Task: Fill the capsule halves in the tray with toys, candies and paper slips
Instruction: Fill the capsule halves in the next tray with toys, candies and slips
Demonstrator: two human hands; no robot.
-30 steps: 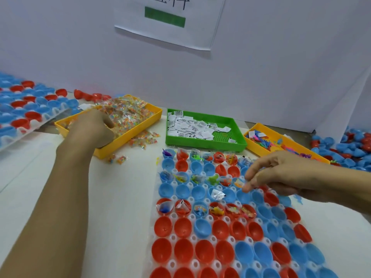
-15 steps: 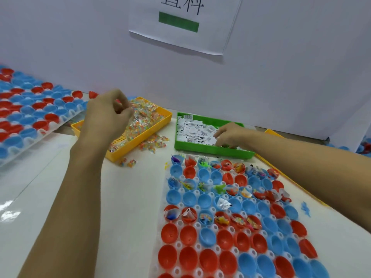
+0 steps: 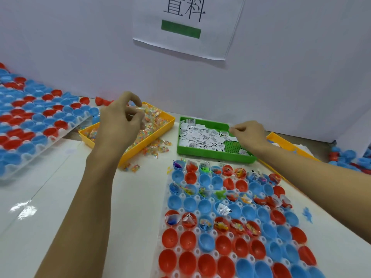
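Capsule tray [image 3: 181, 233] runs off the bottom edge. Right hand [image 3: 248, 135] covers w/e slip it's pinching, can't make it out. Far orange bin [image 3: 285, 143] mostly behind that forearm, contents hidden.

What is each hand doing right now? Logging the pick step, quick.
Left hand: pinching a candy packet above the yellow bin.
Right hand: fingers curled over the green bin, pinching a paper slip.

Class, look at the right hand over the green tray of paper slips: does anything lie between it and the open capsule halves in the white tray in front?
Nothing visible does. The right hand is over the green tray; only that tray's near wall and bare table separate it from the capsule tray.
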